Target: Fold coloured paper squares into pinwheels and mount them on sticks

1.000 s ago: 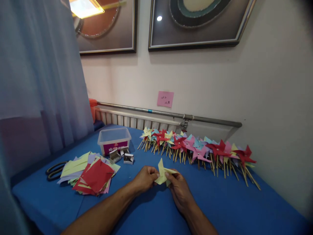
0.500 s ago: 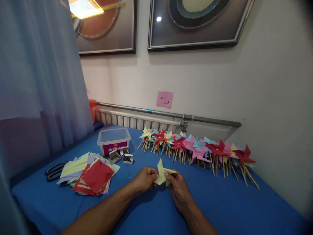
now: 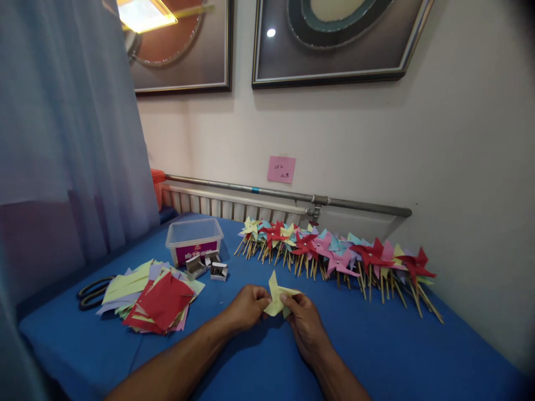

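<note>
A folded piece of pale yellow paper (image 3: 276,295) is held just above the blue cloth-covered table (image 3: 376,356), between the two bare hands seen at the near centre of the view. It is pinched at its left edge by the closed fingertips of the left hand (image 3: 247,306) and at its right side by the thumb and fingers of the right hand (image 3: 304,322), which are pressed narrowly onto the sheet; one point of the paper is raised upward between them. To the left, a loose pile of red, yellow and lilac paper squares (image 3: 152,294) is spread on the table, and a pair of black-handled scissors (image 3: 92,291) is laid just beside its far-left edge. Further back, two small open cardboard boxes (image 3: 208,267) are set near a clear plastic tub with a purple label (image 3: 194,239). Along the wall, a long row of coloured paper pinwheels on wooden sticks (image 3: 338,256) is laid out. Above it, a pink note (image 3: 281,169) is stuck to the wall.
</note>
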`<move>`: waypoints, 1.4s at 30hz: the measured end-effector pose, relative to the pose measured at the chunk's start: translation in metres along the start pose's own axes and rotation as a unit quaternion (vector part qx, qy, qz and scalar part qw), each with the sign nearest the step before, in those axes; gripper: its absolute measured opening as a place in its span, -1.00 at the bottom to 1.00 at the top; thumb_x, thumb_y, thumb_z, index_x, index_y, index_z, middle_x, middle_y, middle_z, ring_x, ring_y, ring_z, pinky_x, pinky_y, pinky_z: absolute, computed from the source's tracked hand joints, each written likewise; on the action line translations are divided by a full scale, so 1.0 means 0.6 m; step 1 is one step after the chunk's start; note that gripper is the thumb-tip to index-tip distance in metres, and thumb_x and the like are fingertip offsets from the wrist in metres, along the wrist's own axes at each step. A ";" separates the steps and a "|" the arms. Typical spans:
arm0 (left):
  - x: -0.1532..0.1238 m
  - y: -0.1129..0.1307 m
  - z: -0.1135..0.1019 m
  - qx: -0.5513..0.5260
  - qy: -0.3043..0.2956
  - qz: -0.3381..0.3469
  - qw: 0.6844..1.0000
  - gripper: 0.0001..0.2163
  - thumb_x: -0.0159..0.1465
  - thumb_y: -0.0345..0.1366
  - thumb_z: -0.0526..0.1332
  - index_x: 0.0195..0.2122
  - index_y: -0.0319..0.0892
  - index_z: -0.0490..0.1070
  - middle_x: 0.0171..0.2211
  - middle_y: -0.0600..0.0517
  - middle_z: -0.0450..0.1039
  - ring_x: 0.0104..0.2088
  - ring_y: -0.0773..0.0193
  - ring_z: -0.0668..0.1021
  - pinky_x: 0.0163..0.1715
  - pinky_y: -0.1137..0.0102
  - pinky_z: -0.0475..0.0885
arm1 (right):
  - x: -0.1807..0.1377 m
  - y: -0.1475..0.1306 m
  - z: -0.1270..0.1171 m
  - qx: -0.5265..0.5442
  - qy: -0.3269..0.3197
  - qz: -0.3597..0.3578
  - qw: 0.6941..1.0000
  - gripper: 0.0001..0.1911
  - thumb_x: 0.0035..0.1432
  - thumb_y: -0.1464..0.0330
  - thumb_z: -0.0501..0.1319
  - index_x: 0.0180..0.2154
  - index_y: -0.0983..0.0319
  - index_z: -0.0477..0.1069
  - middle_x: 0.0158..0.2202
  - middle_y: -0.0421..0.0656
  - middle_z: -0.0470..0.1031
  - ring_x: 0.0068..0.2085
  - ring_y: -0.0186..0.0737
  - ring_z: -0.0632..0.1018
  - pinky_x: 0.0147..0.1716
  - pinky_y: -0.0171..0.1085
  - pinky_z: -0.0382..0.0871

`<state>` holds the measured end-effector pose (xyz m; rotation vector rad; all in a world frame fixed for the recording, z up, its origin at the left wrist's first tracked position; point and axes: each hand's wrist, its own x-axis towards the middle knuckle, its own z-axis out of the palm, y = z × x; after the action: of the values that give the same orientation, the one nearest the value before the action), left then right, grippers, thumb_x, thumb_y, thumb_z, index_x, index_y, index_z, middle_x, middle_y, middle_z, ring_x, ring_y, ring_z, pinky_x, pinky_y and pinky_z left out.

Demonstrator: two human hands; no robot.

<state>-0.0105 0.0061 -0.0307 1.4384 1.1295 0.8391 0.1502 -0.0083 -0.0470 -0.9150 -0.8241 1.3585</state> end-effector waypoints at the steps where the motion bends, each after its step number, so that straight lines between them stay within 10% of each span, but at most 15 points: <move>1: -0.001 0.000 0.001 0.005 0.007 0.008 1.000 -0.84 0.19 -0.24 0.21 -0.48 -0.18 0.37 -0.65 0.19 0.30 -0.67 0.44 0.22 -0.58 0.46 0.10 | 0.000 0.000 0.000 0.003 0.000 -0.002 1.000 -0.51 -0.27 0.16 0.65 -0.30 0.24 0.63 -0.40 -0.15 0.66 -0.35 -0.10 0.61 -0.35 -0.23 0.42; 42: -0.004 -0.006 0.014 -0.010 0.012 0.007 1.000 -0.83 0.15 -0.20 0.21 -0.48 -0.17 0.36 -0.66 0.16 0.28 -0.66 0.43 0.21 -0.58 0.42 0.04 | 0.004 0.008 0.002 0.013 0.002 -0.020 1.000 -0.58 -0.27 0.23 0.64 -0.35 0.22 0.60 -0.49 -0.24 0.60 -0.45 -0.25 0.50 -0.42 -0.30 0.32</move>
<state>-0.0043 0.0014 -0.0355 1.4253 1.1277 0.8781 0.1470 -0.0058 -0.0506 -0.8763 -0.8159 1.3299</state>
